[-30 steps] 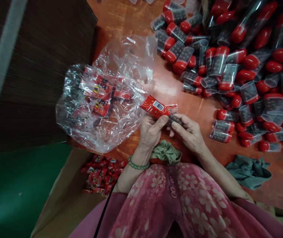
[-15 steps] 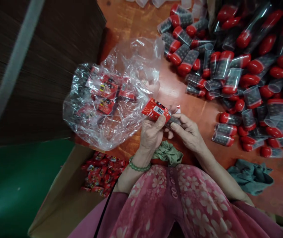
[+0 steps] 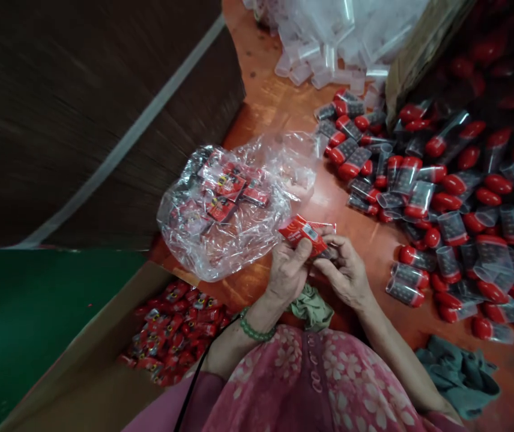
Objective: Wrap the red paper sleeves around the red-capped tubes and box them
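I have the left hand (image 3: 287,273) pinching a red packet (image 3: 301,231) thumb-over-fingers, while the right hand (image 3: 346,273) curls its fingertips at the near end, on what exactly I can't make out. I'd judge the packet light, thin and slick, prone to creasing, so best held flat by its edges. Beyond the left hand lies a clear plastic bag (image 3: 232,258).

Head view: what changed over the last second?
View tilted up, so more clear tubes show at the top. Less of the dark piece shows beyond the red wrapper. Left hand still grips the wrapper; right hand stays at its lower end. Plastic bag and green cloth look unmoved.
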Motion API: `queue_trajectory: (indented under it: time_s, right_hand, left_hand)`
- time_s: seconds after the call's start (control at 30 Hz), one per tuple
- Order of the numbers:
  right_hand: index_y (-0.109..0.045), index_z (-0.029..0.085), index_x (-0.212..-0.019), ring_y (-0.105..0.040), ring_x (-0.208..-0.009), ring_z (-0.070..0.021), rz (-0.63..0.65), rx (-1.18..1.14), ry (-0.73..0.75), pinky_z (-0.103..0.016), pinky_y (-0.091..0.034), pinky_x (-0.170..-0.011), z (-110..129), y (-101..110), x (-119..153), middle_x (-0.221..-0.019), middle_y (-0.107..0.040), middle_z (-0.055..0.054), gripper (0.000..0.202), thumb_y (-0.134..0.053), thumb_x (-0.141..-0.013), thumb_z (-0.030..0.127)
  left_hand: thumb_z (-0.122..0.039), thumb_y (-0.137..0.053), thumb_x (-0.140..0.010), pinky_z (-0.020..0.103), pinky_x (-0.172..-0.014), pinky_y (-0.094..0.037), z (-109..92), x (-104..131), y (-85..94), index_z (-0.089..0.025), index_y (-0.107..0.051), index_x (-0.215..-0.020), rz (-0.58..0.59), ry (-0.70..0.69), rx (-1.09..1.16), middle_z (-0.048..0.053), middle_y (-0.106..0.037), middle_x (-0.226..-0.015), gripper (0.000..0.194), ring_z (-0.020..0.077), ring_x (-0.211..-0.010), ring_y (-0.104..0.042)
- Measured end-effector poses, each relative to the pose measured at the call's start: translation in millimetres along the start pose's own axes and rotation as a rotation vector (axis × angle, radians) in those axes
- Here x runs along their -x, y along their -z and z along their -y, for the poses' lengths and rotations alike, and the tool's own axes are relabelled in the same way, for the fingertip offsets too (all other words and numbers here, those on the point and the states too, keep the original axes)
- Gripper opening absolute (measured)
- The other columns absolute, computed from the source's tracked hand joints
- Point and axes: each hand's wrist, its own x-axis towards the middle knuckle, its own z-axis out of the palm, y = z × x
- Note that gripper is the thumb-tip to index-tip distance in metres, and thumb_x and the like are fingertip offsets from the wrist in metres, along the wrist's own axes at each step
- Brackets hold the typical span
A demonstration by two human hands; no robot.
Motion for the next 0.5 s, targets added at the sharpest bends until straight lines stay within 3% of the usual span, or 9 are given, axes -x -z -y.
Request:
queue_trajectory:
  time_s: [0.1, 0.33, 0.4, 0.5]
  right_hand:
    - [-0.053, 0.025, -0.095, -0.056, -0.057, -0.0094, -0.050, 0.048, 0.071, -0.022, -0.051, -0.052, 4.6, 1.4, 0.2, -0.086, -0.065, 0.001, 0.030, -0.071, -0.085, 0.047]
    - [-0.052, 0.025, -0.085, -0.060, -0.054, -0.0114, -0.050, -0.028, 0.041, -0.023, -0.052, -0.050, 6.3, 3.6, 6.9, -0.075, -0.060, 0.003, 0.033, -0.079, -0.078, 0.043]
    - [-0.051, 0.025, -0.083, -0.059, -0.055, -0.0113, -0.066, -0.026, 0.033, -0.024, -0.053, -0.050, 5.0, 3.0, 9.0, -0.078, -0.060, 0.002, 0.035, -0.081, -0.075, 0.042]
    - [-0.049, 0.025, -0.081, -0.060, -0.054, -0.0115, -0.078, -0.027, 0.009, -0.025, -0.054, -0.049, 1.9, 1.7, 11.0, -0.080, -0.060, 0.002, 0.037, -0.081, -0.075, 0.043]
  left_hand:
    - [-0.052, -0.076, -0.075, 0.038, -0.091, -0.057, 3.2, 6.1, -1.5, -0.016, -0.077, -0.092, 0.050, 0.025, -0.062, 0.012, -0.077, -0.104, 0.040, 0.0274, -0.102, -0.071]
    - [-0.047, -0.074, -0.079, 0.038, -0.098, -0.053, 7.7, 18.0, 3.7, -0.017, -0.077, -0.103, 0.127, 0.044, -0.043, 0.012, -0.074, -0.117, 0.038, 0.0259, -0.104, -0.070]
    - [-0.047, -0.074, -0.080, 0.037, -0.097, -0.054, 8.3, 20.1, 5.1, -0.017, -0.078, -0.103, 0.128, 0.044, -0.050, 0.012, -0.075, -0.113, 0.038, 0.0255, -0.101, -0.071]
    - [-0.048, -0.074, -0.079, 0.033, -0.081, -0.057, 9.1, 22.4, 6.6, -0.015, -0.077, -0.104, 0.098, 0.090, -0.079, 0.011, -0.077, -0.099, 0.042, 0.0221, -0.086, -0.071]
